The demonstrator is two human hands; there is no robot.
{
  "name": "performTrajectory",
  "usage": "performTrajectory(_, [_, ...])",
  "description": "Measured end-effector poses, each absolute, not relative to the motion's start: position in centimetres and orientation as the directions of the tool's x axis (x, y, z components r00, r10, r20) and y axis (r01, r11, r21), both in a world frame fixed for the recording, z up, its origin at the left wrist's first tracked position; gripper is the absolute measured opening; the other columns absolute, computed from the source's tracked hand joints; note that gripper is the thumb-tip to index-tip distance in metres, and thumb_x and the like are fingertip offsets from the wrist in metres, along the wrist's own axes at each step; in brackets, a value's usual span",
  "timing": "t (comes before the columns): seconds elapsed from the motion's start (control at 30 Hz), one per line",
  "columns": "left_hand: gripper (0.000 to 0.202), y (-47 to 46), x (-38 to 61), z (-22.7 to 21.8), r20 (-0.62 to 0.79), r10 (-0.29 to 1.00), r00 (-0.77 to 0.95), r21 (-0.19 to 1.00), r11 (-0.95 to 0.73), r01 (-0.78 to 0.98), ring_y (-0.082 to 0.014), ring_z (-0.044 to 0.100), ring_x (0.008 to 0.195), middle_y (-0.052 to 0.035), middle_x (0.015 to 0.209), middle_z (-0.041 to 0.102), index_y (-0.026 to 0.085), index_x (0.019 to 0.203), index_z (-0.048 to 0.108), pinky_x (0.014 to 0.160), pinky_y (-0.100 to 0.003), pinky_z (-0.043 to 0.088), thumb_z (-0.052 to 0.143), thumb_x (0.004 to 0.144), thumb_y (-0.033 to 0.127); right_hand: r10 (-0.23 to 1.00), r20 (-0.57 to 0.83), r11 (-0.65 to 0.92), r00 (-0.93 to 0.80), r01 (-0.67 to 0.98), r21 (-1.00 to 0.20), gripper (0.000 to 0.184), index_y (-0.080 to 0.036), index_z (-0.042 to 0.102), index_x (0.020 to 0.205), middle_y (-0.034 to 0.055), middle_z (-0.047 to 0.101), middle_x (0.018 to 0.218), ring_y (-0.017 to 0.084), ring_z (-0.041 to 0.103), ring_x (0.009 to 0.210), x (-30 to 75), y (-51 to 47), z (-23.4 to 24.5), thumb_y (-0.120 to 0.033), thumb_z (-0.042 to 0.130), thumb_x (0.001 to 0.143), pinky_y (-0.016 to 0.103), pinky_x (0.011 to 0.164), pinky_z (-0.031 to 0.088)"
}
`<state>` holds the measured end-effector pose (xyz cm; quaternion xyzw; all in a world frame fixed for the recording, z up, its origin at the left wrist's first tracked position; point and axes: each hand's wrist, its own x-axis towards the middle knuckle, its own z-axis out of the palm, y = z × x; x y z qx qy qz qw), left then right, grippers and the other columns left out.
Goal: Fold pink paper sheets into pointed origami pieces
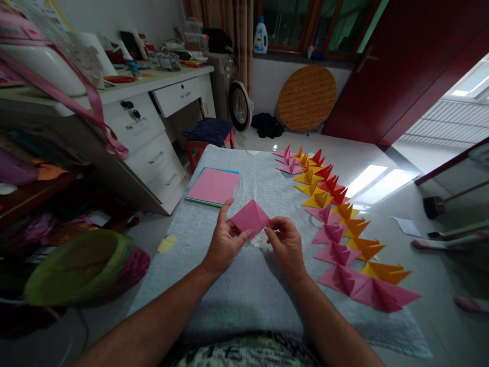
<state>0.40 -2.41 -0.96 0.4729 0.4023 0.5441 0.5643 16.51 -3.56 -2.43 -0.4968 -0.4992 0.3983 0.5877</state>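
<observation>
A folded piece of pink origami paper (250,218), diamond-shaped with a crease near its top, is held above the cloth-covered table. My left hand (225,239) grips its left side, thumb across the lower front and index finger raised. At the right corner, the thumb and fingers of my right hand (284,242) pinch the paper's edge. Beyond my left hand lies a stack of square paper (214,184), pink on top with blue and green edges showing. Rows of folded paper cranes, among them a pink one (336,253), a yellow one (364,248) and a red one (338,191), stand at the right.
A light blue cloth (214,306) covers the table. On the left are a lined waste bin (133,267) and a white desk (141,137) with drawers. A stool (210,131) stands past the far edge, near a washing machine (225,71) with its door ajar.
</observation>
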Motion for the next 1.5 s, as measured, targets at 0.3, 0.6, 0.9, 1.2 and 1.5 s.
performTrajectory(0.3, [0.065, -2.0, 0.5, -1.6, 0.08, 0.992, 0.101, 0.988, -0.065, -0.139, -0.0162, 0.066, 0.099, -0.0078, 0.127, 0.061, 0.023, 0.132, 0.048, 0.082, -0.024, 0.054, 0.075, 0.073, 0.019, 0.973, 0.13, 0.128, 0.191, 0.021, -0.992, 0.022, -0.023, 0.064, 0.102, -0.0004, 0.061, 0.084, 0.014, 0.057, 0.07, 16.5, -3.3, -2.7, -0.027, 0.068, 0.081, 0.026, 0.06, 0.048])
performTrajectory(0.6, [0.067, -2.2, 0.4, -2.2, 0.062, 0.989, 0.132, 0.994, -0.049, -0.1, -0.0197, 0.066, 0.103, -0.0108, 0.138, 0.054, 0.024, 0.136, 0.046, 0.082, -0.028, 0.057, 0.074, 0.075, 0.019, 0.969, 0.192, 0.175, 0.159, 0.114, -0.978, 0.019, -0.026, 0.064, 0.103, -0.0007, 0.061, 0.083, 0.013, 0.057, 0.066, 16.7, -3.4, -3.1, -0.025, 0.065, 0.084, 0.025, 0.057, 0.047])
performTrajectory(0.9, [0.059, -2.2, 0.1, -2.7, 0.096, 0.984, 0.149, 0.995, -0.098, 0.004, -0.0159, 0.068, 0.094, -0.0094, 0.136, 0.052, 0.026, 0.133, 0.045, 0.072, -0.023, 0.058, 0.069, 0.08, 0.021, 0.944, 0.295, 0.272, 0.147, 0.157, -0.949, 0.013, -0.025, 0.062, 0.093, 0.0012, 0.056, 0.098, 0.012, 0.057, 0.077, 16.4, -3.5, -2.0, -0.018, 0.062, 0.083, 0.022, 0.06, 0.047])
performTrajectory(1.2, [0.032, -2.0, 0.0, -2.3, 0.111, 0.988, 0.104, 0.99, -0.119, 0.072, -0.0105, 0.062, 0.075, -0.0008, 0.104, 0.057, 0.021, 0.103, 0.049, 0.059, -0.018, 0.052, 0.071, 0.078, 0.022, 0.969, 0.233, 0.22, 0.085, 0.143, -0.965, 0.005, -0.022, 0.058, 0.081, 0.0014, 0.055, 0.09, 0.014, 0.055, 0.076, 16.3, -3.5, -2.0, -0.019, 0.061, 0.079, 0.022, 0.057, 0.045])
performTrajectory(1.5, [0.015, -2.2, -0.8, -1.4, 0.377, 0.905, 0.197, 0.869, -0.419, 0.263, -0.0181, 0.06, 0.106, -0.0059, 0.114, 0.055, 0.02, 0.084, 0.071, 0.083, -0.026, 0.052, 0.064, 0.08, 0.008, 0.981, 0.159, 0.154, 0.109, 0.051, -0.987, 0.009, -0.022, 0.062, 0.092, -0.0022, 0.062, 0.074, 0.013, 0.057, 0.063, 16.4, -3.4, -2.7, -0.023, 0.058, 0.084, 0.026, 0.059, 0.048])
